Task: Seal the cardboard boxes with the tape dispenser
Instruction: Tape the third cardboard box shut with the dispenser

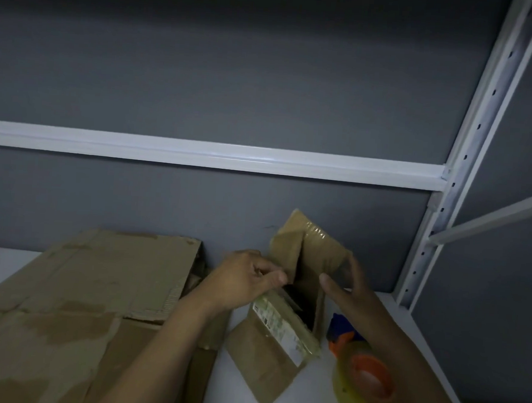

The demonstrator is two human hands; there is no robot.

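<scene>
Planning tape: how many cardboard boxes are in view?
2. A small open box between the left hand and right hand; a large box to its left. Cardboard between them may be a third.

Open small box (pixel 264 357), worn big box (pixel 81 299), dispenser (pixel 369 376)
Small box stands with flaps raised, label on its near side; big box lies left, flaps flat; orange-and-blue dispenser lies just right.

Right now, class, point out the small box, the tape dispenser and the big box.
small box (pixel 261 363): head view, its brown front side.
tape dispenser (pixel 370 377): head view, its orange hub.
big box (pixel 98 278): head view, its top flap.
</scene>
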